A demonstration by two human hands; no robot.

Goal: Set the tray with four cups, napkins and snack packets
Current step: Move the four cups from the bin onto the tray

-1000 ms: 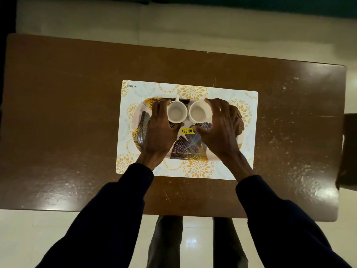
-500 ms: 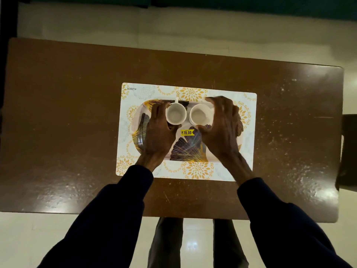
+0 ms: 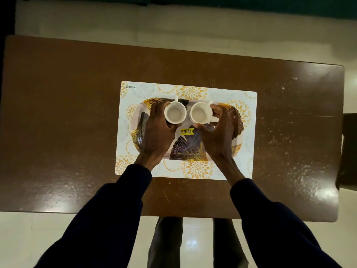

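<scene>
Two empty white cups stand side by side at the far edge of a patterned tray (image 3: pixel 185 149), which carries gold and dark leaf prints and a yellow price sticker. My left hand (image 3: pixel 156 132) wraps around the left cup (image 3: pixel 175 113) from its left side. My right hand (image 3: pixel 218 132) grips the right cup (image 3: pixel 201 113), thumb in front and fingers behind. Both cup handles point away from me. No napkins or snack packets are in view.
The tray lies on a white placemat (image 3: pixel 249 132) with orange flower prints, centred on a brown wooden table (image 3: pixel 67 122). A dark chair edge (image 3: pixel 348 149) shows at the right. Pale tiled floor surrounds the table, and my legs show below its near edge.
Both hands have stayed on the cups. The cups sit slightly further apart, and the right hand's fingers have drawn back to the cup's right side.
</scene>
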